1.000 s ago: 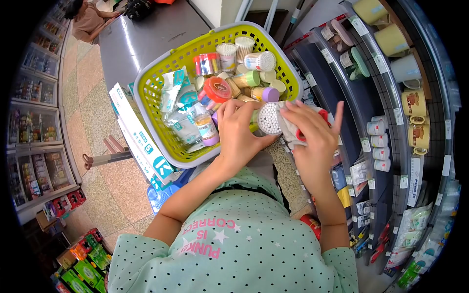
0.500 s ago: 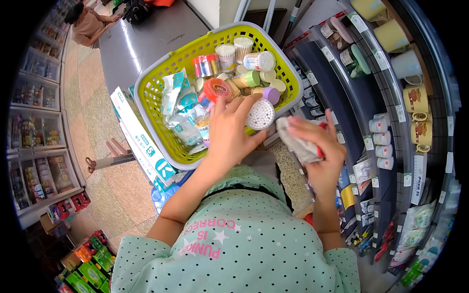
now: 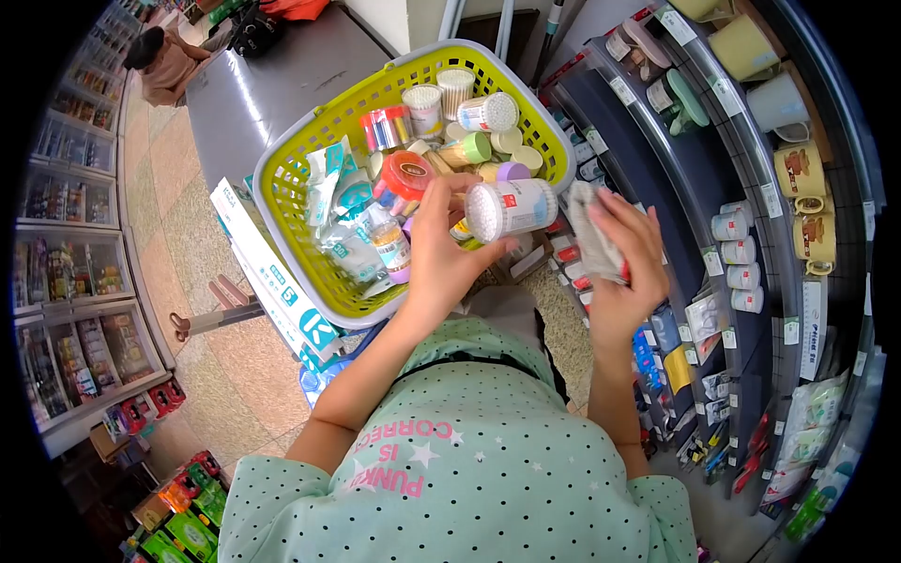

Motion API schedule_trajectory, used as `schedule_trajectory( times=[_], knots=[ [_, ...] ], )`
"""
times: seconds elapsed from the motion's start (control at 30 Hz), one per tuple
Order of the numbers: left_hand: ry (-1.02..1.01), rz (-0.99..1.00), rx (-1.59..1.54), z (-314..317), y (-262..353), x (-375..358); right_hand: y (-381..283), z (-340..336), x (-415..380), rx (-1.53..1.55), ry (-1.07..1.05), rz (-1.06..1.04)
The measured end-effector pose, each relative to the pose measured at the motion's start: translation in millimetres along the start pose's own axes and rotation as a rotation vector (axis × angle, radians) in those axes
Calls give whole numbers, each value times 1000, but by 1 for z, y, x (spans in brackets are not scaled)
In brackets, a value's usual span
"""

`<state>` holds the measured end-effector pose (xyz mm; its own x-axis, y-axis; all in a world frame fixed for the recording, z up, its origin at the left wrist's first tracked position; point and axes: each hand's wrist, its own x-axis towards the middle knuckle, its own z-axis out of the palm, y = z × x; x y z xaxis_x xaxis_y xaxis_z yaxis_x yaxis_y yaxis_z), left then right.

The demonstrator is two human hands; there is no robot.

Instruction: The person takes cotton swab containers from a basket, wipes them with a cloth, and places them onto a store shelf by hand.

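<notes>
My left hand point(image 3: 445, 233) grips a clear tub of cotton swabs point(image 3: 512, 209), tipped on its side above the near right rim of the basket. Close to the tub's far end, my right hand point(image 3: 631, 265) is closed on a grey-white cloth point(image 3: 591, 230). The yellow-green basket point(image 3: 282, 246) with a grey rim holds more cotton swab tubs point(image 3: 424, 113), an orange round-lidded container point(image 3: 408, 174), a pack of coloured sticks point(image 3: 385, 128), several small lidded jars and white-and-teal packets point(image 3: 328, 183).
Beneath the basket is a dark grey table point(image 3: 246, 122), with a long white-and-teal box point(image 3: 272, 267) along the basket's left side. Curved shelves point(image 3: 699, 188) with mugs point(image 3: 800, 171) and tubs point(image 3: 737, 250) stand at the right. A person point(image 3: 169, 64) is at the far left.
The swab tub in my left hand has turned from end-on to side-on, showing its label. My right hand with the cloth has shifted slightly and its fingers have turned.
</notes>
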<state>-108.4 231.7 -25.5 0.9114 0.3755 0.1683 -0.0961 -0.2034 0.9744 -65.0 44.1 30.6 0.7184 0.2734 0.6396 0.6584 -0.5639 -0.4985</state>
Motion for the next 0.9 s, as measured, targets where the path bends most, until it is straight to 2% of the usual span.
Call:
schedule_trajectory(
  times=[0.1,0.2,0.37,0.47,0.57,0.7,0.9],
  knots=[
    [9,20,88,6,-13,-2,-3,21,-10,-49,-66,-43],
    [8,132,342,1,-10,-2,-7,43,-22,-8,-130,-34],
    [-13,126,268,-4,-11,-3,-7,46,-33,127,-159,15],
    [4,141,249,-3,-13,-4,-8,42,-31,92,-214,-127],
    [7,108,236,-3,-13,-4,-11,41,-31,7,-274,-178],
    [12,65,251,-3,-14,-4,-8,37,-27,-66,-272,-185],
    [-34,-21,209,-4,-13,-3,27,27,-14,-199,-192,-80]
  ],
)
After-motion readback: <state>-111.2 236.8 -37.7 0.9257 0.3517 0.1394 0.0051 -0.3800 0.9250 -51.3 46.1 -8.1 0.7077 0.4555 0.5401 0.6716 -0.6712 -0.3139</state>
